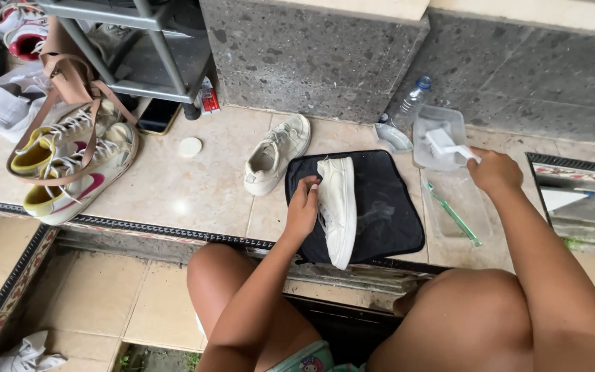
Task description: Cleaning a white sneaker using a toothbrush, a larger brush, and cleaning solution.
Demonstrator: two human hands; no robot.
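A white sneaker (338, 207) lies on its side on a black mat (387, 207) on the tiled step. My left hand (302, 207) grips its upper edge near the laces. My right hand (494, 170) holds the handle of a white brush (443, 143) whose head is inside a clear plastic tub (427, 131). The matching white sneaker (275, 156) rests upright to the left of the mat.
A second clear tray (475, 204) with a green toothbrush (454, 216) sits right of the mat. A plastic bottle (411, 103) stands by the stone wall. A phone (158, 116), a small round lid (190, 147), yellow-lined sneakers (77, 169), a strapped bag and a metal rack are at left.
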